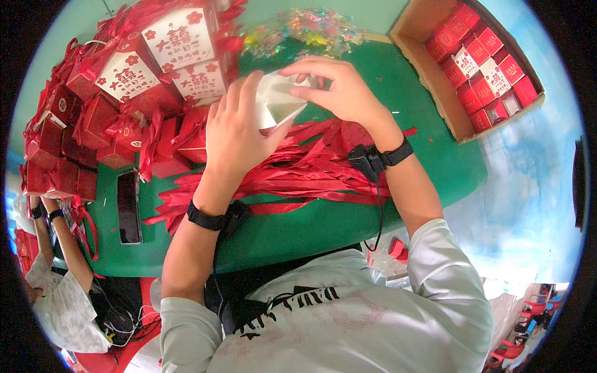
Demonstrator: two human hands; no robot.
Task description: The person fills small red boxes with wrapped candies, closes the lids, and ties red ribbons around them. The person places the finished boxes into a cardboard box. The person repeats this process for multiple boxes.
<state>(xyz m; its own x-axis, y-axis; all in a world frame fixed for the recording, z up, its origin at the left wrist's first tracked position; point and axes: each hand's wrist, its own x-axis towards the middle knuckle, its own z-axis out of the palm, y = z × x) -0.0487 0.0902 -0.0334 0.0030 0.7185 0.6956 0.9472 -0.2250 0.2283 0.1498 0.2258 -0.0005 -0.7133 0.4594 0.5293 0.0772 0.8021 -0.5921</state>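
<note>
A small white folding gift box (277,99), its top flaps spread, is held up over the table between my two hands. My left hand (239,121) grips its left side, the thumb along the near edge. My right hand (342,90) curls over the far right edge, thumb and fingers pinching a flap there. Beneath them, a heap of loose red ribbons (292,168) stretches across the table. Close to my left hand stand stacked red and white gift boxes (180,40) with ribbons. The box's far side is partly hidden by my fingers.
Wrapped candies (305,31) lie piled at the back of the green table (286,239). An open cardboard carton (420,59) of small red and white boxes stands at the right. A black phone (129,208) lies at the left. Another person's arms (62,236) show at lower left.
</note>
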